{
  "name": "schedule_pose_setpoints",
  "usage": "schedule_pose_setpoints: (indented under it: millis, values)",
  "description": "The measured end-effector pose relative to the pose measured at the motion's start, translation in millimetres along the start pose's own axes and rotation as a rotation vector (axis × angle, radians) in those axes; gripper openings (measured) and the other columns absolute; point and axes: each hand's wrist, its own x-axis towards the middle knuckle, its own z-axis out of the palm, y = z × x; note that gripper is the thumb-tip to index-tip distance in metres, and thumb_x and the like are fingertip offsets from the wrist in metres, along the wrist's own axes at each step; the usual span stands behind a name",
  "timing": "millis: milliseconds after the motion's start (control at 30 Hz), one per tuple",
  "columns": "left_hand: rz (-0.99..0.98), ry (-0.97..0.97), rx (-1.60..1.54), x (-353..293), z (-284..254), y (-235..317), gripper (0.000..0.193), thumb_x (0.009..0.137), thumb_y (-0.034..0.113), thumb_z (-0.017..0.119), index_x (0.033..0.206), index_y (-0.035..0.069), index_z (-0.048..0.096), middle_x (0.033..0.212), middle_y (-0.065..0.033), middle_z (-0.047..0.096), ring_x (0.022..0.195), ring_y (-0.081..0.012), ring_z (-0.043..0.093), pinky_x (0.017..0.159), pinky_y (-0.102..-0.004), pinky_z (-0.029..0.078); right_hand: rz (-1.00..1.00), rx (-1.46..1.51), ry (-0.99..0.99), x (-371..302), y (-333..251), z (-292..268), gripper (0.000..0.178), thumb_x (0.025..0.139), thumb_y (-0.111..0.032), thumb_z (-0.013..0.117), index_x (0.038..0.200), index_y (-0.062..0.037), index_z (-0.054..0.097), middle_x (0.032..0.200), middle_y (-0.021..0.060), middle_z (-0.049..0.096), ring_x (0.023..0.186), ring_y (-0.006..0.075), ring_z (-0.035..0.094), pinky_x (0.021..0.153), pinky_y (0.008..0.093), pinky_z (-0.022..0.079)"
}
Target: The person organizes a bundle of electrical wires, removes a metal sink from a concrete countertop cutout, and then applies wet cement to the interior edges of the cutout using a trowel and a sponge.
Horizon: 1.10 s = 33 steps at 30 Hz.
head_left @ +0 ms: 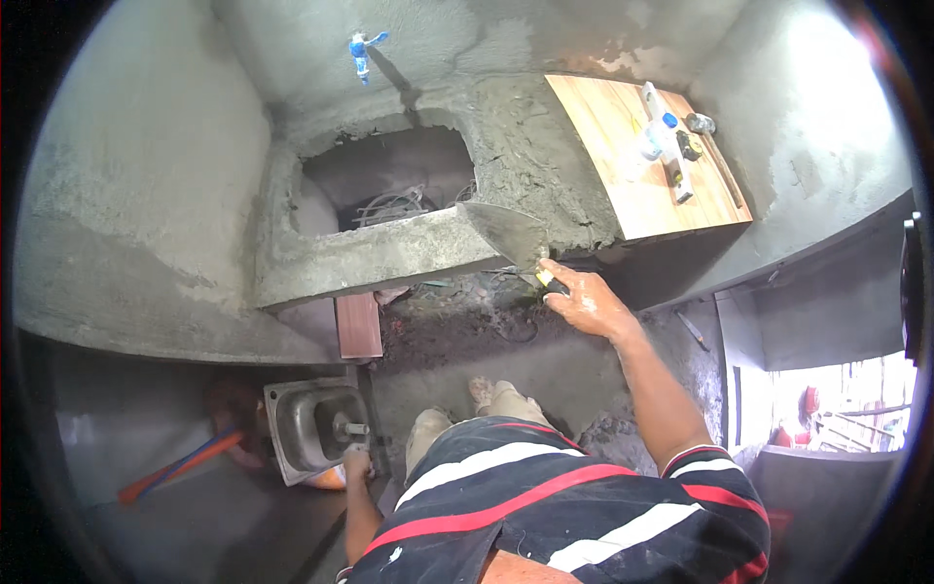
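My right hand (589, 302) grips the handle of a pointed steel trowel (508, 232). Its blade lies flat against the wet grey mortar on the front edge of a concrete counter (389, 258), at the corner of a rectangular cut-out (384, 185). My left hand (357, 464) hangs low by my side, touching the rim of a stainless steel sink basin (311, 426) that leans on the floor; whether it grips the basin I cannot tell. My striped shirt fills the lower middle.
A wooden board (632, 195) lies on the counter to the right, carrying a spirit level (669, 146) and small items. A blue tap (361, 54) sticks out of the back wall. Orange and blue pipes (180, 465) lie on the floor at left. A bright doorway (837, 409) opens at right.
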Motion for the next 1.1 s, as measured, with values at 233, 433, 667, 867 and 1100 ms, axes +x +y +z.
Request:
schedule_pose_setpoints:
  millis: [233,433,667,867,1100]
  values:
    - [-0.062,0.089,0.078,-23.9,-4.6,81.8,0.049,0.086,0.043,0.065,0.094,-0.005,0.072,0.094,-0.0286,0.071,0.094,-0.0453,0.068,0.083,-0.0510,0.049,-0.104,0.191,0.091,24.8,4.1,-16.4,0.063,0.087,-0.019,0.061,0.146,-0.0018,0.048,0.120,0.0230,0.065,0.094,0.0315,0.066,0.086,0.0371,0.052]
    - [0.299,-0.208,0.526,-32.4,19.9,1.3,0.043,0.089,0.040,0.059,0.095,-0.001,0.073,0.098,-0.0266,0.071,0.094,-0.0430,0.069,0.079,-0.0502,0.052,0.142,1.043,0.081,124.8,-53.1,-27.4,0.047,0.094,-0.014,0.057,0.140,-0.0020,0.051,0.072,0.0014,0.056,0.051,0.0098,0.050,0.045,0.0265,0.040]
    - [0.181,-0.258,0.625,3.1,23.5,-23.3,0.035,0.091,0.032,0.053,0.099,0.004,0.074,0.100,-0.0231,0.072,0.094,-0.0398,0.070,0.080,-0.0499,0.054,0.423,1.298,0.234,260.8,-86.1,26.2,0.008,0.092,-0.010,0.059,0.100,-0.0097,0.056,0.071,0.0029,0.058,0.053,0.0139,0.055,0.042,0.0301,0.042]
    - [0.245,-0.347,0.527,86.8,-62.3,4.0,0.031,0.096,0.024,0.050,0.108,0.009,0.075,0.110,-0.0176,0.073,0.097,-0.0342,0.070,0.088,-0.0428,0.052,0.508,1.295,0.350,350.5,-95.3,41.7,0.004,0.091,-0.006,0.057,0.095,-0.0068,0.058,0.070,0.0039,0.055,0.054,0.0145,0.052,0.043,0.0310,0.044]
    - [-0.013,-0.259,0.012,135.7,-126.4,46.7,0.023,0.091,0.023,0.054,0.093,0.014,0.076,0.092,-0.0184,0.072,0.084,-0.0315,0.071,0.074,-0.0437,0.054,0.340,0.883,0.410,360.2,-103.3,54.1,0.056,0.087,-0.004,0.055,0.141,0.0063,0.046,0.068,0.0031,0.055,0.057,0.0112,0.051,0.048,0.0296,0.044]
